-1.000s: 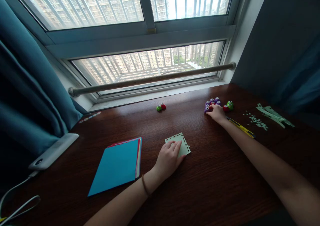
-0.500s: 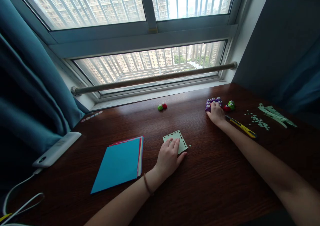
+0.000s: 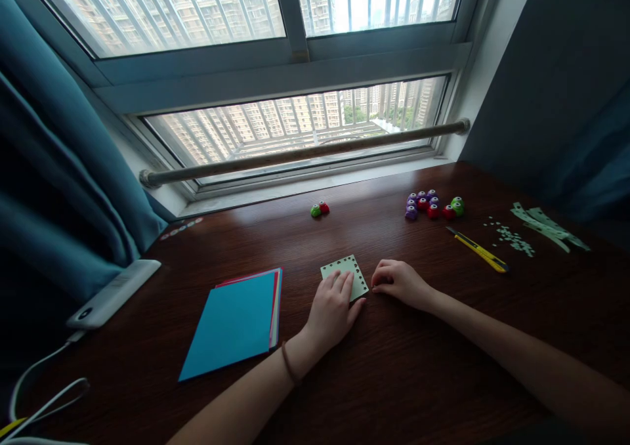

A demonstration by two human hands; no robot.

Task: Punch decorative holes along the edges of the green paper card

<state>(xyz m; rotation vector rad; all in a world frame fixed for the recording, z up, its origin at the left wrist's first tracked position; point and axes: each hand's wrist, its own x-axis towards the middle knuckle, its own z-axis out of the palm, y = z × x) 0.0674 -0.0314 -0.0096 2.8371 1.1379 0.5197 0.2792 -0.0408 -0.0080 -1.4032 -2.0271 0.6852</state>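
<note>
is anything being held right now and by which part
The pale green card, held down under the left hand at its lower left part; whether the right hand pinches anything cannot be told.

- My head view looked forward and down.
- I had it close above the desk point(image 3: 256, 238).
- It faced the window point(image 3: 295, 77) beyond.

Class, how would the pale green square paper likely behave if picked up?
The pale green square paper is probably light and floppy, since it looks thin and flat. It may tear easily along its rows of small cut-outs.
</note>
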